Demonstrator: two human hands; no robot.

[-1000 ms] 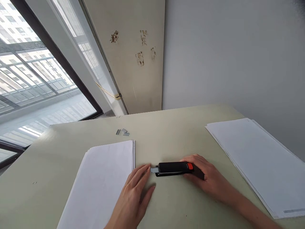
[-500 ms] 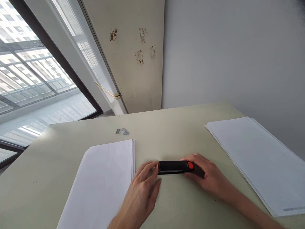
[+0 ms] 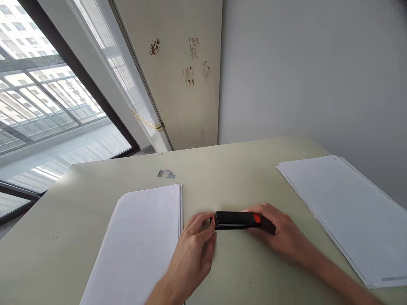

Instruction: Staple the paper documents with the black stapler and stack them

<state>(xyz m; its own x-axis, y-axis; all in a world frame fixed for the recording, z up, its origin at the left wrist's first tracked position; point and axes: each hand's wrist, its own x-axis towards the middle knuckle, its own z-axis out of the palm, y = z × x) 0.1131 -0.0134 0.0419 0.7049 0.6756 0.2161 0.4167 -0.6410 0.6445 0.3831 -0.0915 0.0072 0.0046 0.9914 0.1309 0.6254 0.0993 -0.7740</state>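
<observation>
A black stapler (image 3: 237, 218) with a red patch near its right end lies crosswise on the pale table, between two stacks of white paper. My right hand (image 3: 280, 228) is closed around the stapler's right end, thumb on the near side and fingers on the far side. At the other end, my left hand (image 3: 195, 243) has its index finger and thumb area against the stapler's tip, partly hiding it. A thin gap shows along the stapler's near side, between its top arm and base.
One paper stack (image 3: 146, 228) lies left of my left hand, another paper stack (image 3: 343, 203) at the right. Several small staple strips (image 3: 167, 173) lie beyond the left stack. Loose staples (image 3: 54, 237) sit far left. A wall and window border the table.
My left fingers have shifted at the stapler's left tip, where a dark bit of its end now shows between them. My right hand keeps its grip. The whole view has drifted slightly.
</observation>
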